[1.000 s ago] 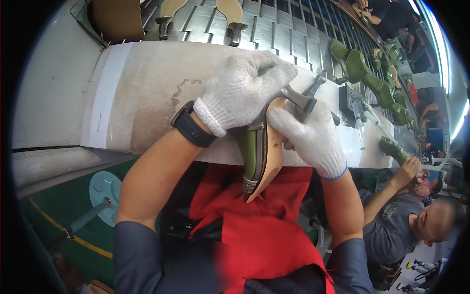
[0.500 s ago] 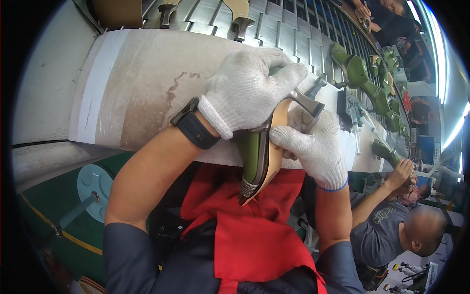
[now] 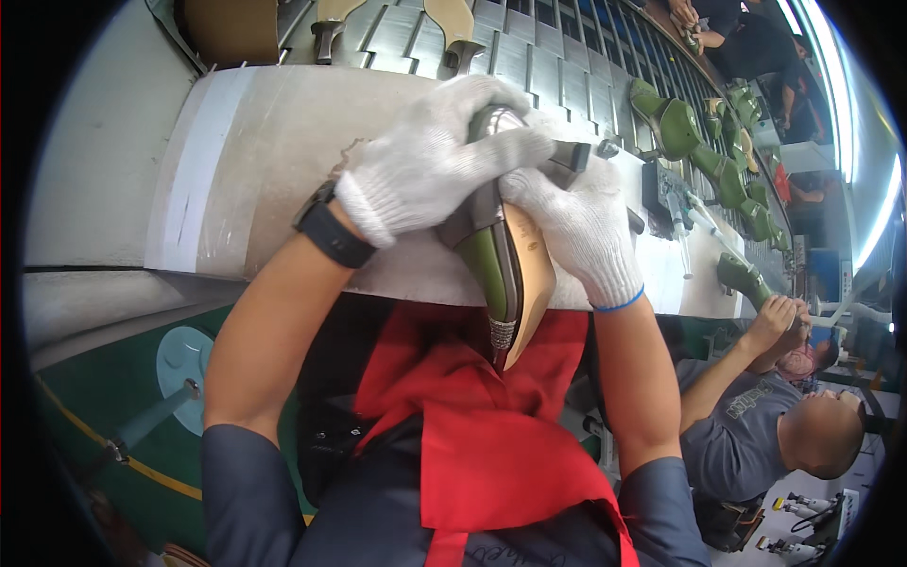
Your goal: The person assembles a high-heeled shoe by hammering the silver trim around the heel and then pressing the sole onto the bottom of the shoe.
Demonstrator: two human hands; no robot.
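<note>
A high-heeled shoe (image 3: pixel 486 266) is held between my two gloved hands over the near edge of the work board. It has a dark upper around a green form, a tan sole (image 3: pixel 531 269) turned to the right, and a sparkly band near the pointed toe. The toe points down toward me, above my red apron. My left hand (image 3: pixel 444 156) grips the back end of the shoe, thumb stretched across toward the dark heel (image 3: pixel 572 155). Closed on the sole side just below the heel is my right hand (image 3: pixel 588 227); some of its fingers are hidden behind.
A pale work board (image 3: pixel 293 161) lies under my hands. Beyond it, a metal slat conveyor (image 3: pixel 397 47) carries tan soles with heels (image 3: pixel 452 28). Green shoe forms (image 3: pixel 678 128) stand on the right, near a small dark device (image 3: pixel 658 189). A co-worker (image 3: pixel 756 425) handles another green form.
Both hands have shifted, the left one leftward and the right one slightly up and left. The shoe has turned more upright, its toe moving right and the heel moving up and left.
</note>
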